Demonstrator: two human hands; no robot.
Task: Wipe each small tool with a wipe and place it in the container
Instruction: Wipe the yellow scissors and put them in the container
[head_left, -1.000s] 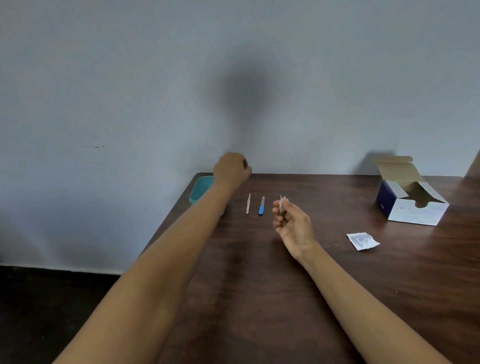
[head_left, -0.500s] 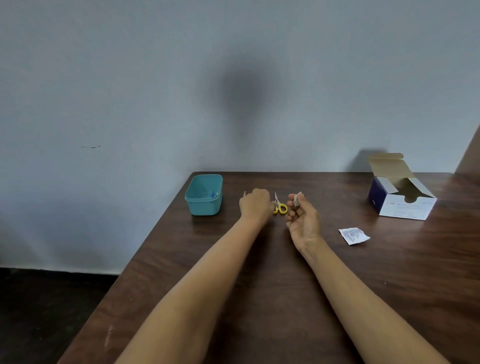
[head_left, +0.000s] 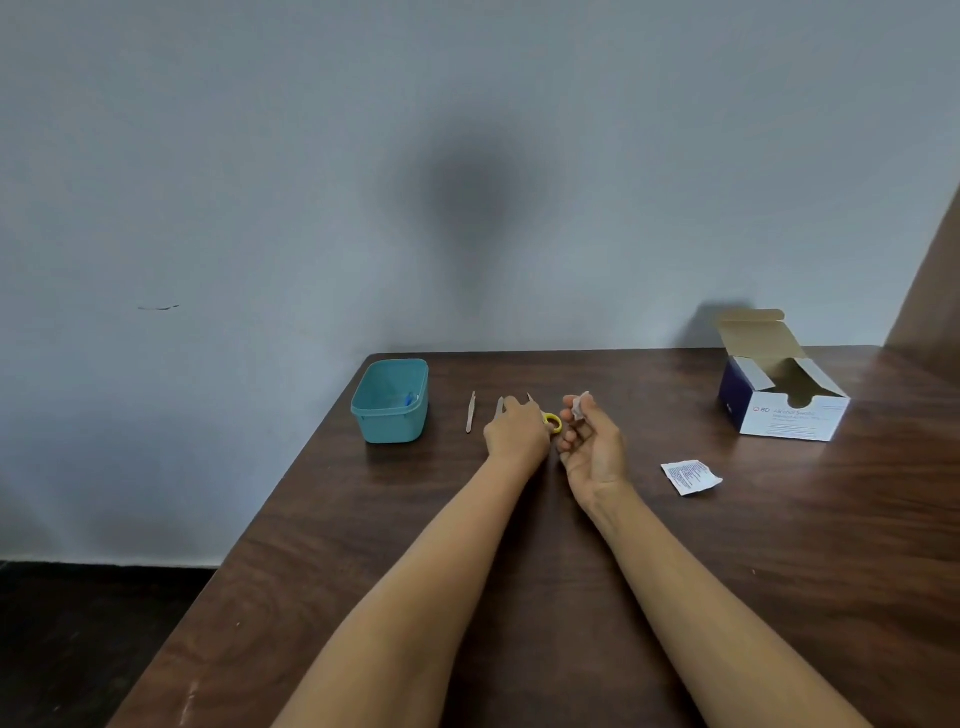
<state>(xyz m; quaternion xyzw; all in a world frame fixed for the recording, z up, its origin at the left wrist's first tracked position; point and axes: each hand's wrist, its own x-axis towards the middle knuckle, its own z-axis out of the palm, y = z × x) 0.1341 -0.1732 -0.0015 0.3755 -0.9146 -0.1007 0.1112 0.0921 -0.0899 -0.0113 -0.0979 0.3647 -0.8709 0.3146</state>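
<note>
My left hand (head_left: 517, 431) lies palm down in the row of tools, its fingers curled over a slim grey tool (head_left: 500, 405) whose tip sticks out past them. Yellow-handled scissors (head_left: 554, 422) lie partly under that hand on its right side. A beige stick tool (head_left: 470, 412) lies free to the left. My right hand (head_left: 592, 441) hovers palm up beside the scissors and pinches a small white wipe (head_left: 582, 404). The teal container (head_left: 390, 415) stands at the table's far left corner with a blue-tipped tool (head_left: 409, 399) inside.
An open box of alcohol swabs (head_left: 784, 410) stands at the back right. A torn white wrapper (head_left: 691, 476) lies right of my right hand. The brown table (head_left: 519, 597) ends in an edge on the left, against a grey wall.
My left hand came back from the container to the row of tools and settled over the slim tool and scissors. My right hand, still holding the wipe, has barely shifted.
</note>
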